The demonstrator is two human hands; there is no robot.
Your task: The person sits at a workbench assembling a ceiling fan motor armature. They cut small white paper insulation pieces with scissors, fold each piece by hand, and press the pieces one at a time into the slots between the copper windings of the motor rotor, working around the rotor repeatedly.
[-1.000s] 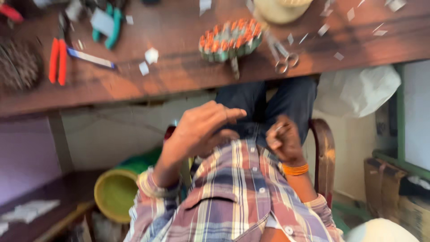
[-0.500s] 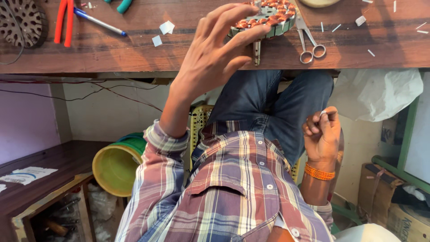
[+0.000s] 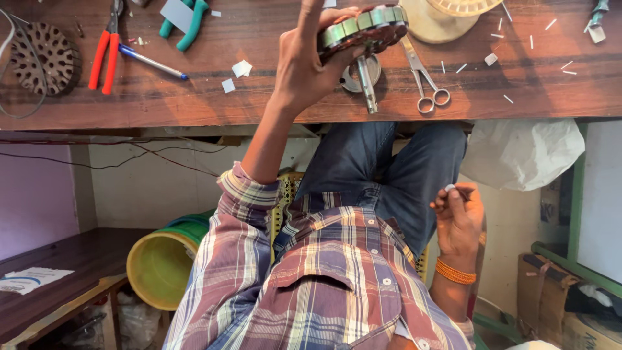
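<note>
Head view: at top centre of the frame, the left hand grips a round metal motor core on the wooden bench. Scissors lie just right of it; red pliers and a pen lie at upper left. At lower right, the right hand is curled, pinching a small piece over the lap. A yellow bucket lies at lower left.
</note>
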